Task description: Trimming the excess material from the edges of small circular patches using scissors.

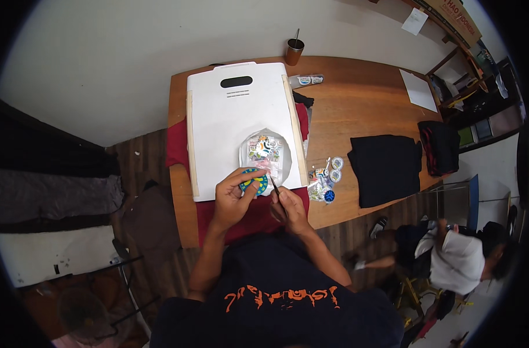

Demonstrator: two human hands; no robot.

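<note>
A round teal-and-yellow sticker or patch (pixel 257 184) is pinched between the thumb and fingers of my left hand (pixel 230 196). Close to its right edge, my right hand (pixel 291 212) grips a slim dark tool with a pointed tip (pixel 275 188); its exact kind is too small to tell. Both hands are over the near edge of a white plastic board (pixel 215 139) with a dark oval slot. Just beyond my fingers, a whitish round sheet (pixel 286 156) lies on the board, with colourful printed stickers (pixel 264 146) on it. Red cloth (pixel 226 223) shows under the board.
Right of the board, more round stickers and a clear packet (pixel 321 184) lie on the wooden table (pixel 340 107). Folded black cloth (pixel 385 169) is farther right. A brown cup (pixel 294 52) stands at the back edge. Another person (pixel 456 261) is at the lower right.
</note>
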